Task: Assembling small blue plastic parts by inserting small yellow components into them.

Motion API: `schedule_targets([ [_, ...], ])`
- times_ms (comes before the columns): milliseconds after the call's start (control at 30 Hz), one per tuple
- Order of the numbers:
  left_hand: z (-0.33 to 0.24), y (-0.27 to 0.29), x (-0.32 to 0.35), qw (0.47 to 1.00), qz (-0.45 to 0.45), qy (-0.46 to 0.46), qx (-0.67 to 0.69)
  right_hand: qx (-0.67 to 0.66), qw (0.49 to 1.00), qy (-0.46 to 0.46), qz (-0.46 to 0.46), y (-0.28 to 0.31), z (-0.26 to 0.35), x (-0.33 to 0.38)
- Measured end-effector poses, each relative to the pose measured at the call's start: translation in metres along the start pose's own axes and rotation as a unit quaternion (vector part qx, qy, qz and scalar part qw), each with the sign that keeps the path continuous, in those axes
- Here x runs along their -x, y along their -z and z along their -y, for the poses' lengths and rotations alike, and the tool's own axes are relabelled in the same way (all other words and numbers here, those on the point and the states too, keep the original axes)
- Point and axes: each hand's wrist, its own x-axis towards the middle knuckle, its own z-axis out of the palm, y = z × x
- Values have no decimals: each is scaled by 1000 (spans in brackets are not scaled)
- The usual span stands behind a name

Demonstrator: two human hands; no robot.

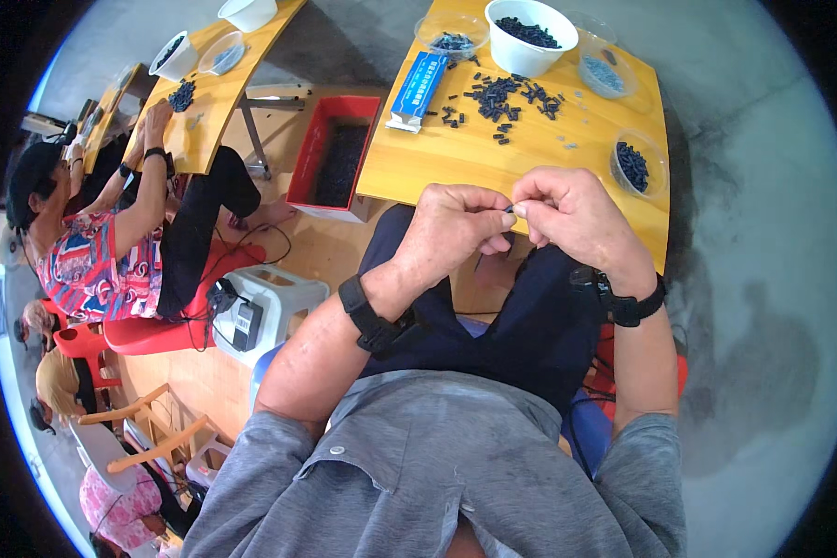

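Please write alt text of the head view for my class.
The left hand and right hand meet at a small dark piece near a yellow table. On it are loose black pieces, a white tub and a blue box.

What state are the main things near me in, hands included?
Left hand: pinching a small dark piece
Right hand: pinching the same piece
White tub: uncovered, holding dark pieces
Nearest clear bowl: uncovered, holding dark pieces
Bowl with pale blue pieces: uncovered
Loose dark pieces: scattered
Blue box: lying flat
Red box: open, dark inside
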Motion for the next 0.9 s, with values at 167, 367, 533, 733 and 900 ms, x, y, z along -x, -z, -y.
schedule_targets([
  [167, -6, 2, 3, 1000, 14, -5, -19, 82, 995, 24, 46, 6, 7, 0],
  [367, -9, 2, 3, 998, 38, 2, -44, 47, 995, -30, 84, 12, 15, -1],
  [533, -8, 4, 3, 999, 45, -10, -17, -32, 996, -51, 69, 11, 9, -2],
  [733, -13, 5, 5, 998, 56, -25, 7, -51, 997, -19, 47, 8, 11, 1],
  [900, -19, 5, 7, 998, 47, -30, 33, -57, 998, 0, 17, 4, 14, 5],
])
